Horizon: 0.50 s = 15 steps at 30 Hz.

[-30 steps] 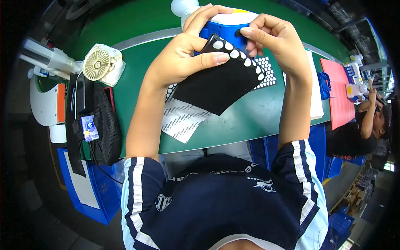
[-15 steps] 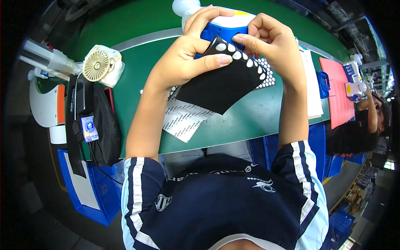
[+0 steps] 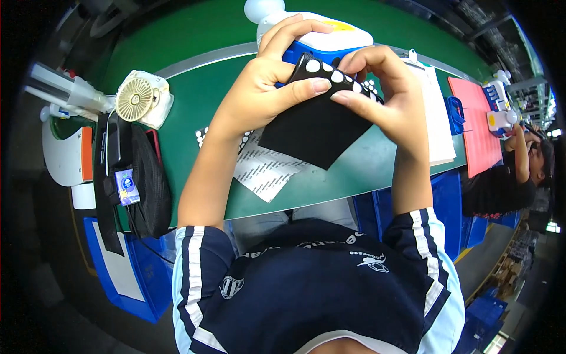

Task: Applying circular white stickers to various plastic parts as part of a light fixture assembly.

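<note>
Both hands hold the black sheet (image 3: 315,127) above the green tabletop (image 3: 194,88). Left hand (image 3: 265,88) fingers pinch its dotted top edge; right hand (image 3: 383,97) fingers grip beside them. Step, by judgement: working a white dot along that edge. Next move needs fine fingertip control. Printed labels (image 3: 265,171) lie below; fan (image 3: 138,100) well apart, open room between.

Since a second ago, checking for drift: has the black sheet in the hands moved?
Yes. The black sheet has slid slightly left of the blue and white box behind it.
</note>
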Motion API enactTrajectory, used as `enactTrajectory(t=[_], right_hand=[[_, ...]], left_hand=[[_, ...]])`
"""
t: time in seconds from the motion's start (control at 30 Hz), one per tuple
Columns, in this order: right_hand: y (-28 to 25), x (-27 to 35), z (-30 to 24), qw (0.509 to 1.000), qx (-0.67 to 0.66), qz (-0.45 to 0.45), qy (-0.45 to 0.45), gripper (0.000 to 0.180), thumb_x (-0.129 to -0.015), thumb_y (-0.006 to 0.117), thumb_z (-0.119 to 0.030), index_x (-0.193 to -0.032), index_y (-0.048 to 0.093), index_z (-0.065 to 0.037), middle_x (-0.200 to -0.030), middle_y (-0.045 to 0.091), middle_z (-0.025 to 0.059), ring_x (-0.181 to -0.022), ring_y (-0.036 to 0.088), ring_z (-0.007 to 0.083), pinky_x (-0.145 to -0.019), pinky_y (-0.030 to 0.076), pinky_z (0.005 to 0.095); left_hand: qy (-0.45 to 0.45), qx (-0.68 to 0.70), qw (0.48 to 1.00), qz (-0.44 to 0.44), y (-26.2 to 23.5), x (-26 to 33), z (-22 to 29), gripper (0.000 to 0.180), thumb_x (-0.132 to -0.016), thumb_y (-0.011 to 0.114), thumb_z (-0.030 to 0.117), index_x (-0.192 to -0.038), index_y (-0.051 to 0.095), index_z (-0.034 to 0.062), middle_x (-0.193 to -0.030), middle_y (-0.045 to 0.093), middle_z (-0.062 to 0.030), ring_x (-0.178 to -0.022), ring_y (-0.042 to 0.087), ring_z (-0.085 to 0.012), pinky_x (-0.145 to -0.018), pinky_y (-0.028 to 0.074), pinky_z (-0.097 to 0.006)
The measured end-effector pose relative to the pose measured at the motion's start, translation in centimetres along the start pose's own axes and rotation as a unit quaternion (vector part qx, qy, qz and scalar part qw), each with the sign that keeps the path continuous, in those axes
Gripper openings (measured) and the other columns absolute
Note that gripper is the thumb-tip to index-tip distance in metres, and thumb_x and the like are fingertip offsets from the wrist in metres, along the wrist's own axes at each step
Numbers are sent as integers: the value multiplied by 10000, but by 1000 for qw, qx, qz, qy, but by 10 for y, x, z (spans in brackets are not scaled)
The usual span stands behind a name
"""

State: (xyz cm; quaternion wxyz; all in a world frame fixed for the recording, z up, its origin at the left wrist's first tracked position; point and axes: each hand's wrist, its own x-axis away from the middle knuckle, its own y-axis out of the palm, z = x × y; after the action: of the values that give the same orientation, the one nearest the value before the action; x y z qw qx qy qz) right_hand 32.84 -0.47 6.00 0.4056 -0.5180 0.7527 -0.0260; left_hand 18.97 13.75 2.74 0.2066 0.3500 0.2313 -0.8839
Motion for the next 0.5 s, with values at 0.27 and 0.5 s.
enactTrajectory(t=[0.27,0.5], right_hand=[[4,14,-3,996,10,79,38,344,-691,748,-131,-938,532,-25,-776,631,58,-758,645,143,-699,490,238],[7,20,-8,985,135,95,-55,250,-708,724,-93,-881,554,-32,-724,613,64,-645,634,163,-600,485,234]], left_hand=[[11,-3,1000,-26,3,-2,8,249,-679,727,226,-744,666,-6,-1255,460,-101,-1270,286,-309,-1041,199,-406],[7,-29,999,-20,6,-2,7,204,-686,703,184,-697,647,-12,-1254,469,-107,-1269,281,-318,-1043,192,-410]])
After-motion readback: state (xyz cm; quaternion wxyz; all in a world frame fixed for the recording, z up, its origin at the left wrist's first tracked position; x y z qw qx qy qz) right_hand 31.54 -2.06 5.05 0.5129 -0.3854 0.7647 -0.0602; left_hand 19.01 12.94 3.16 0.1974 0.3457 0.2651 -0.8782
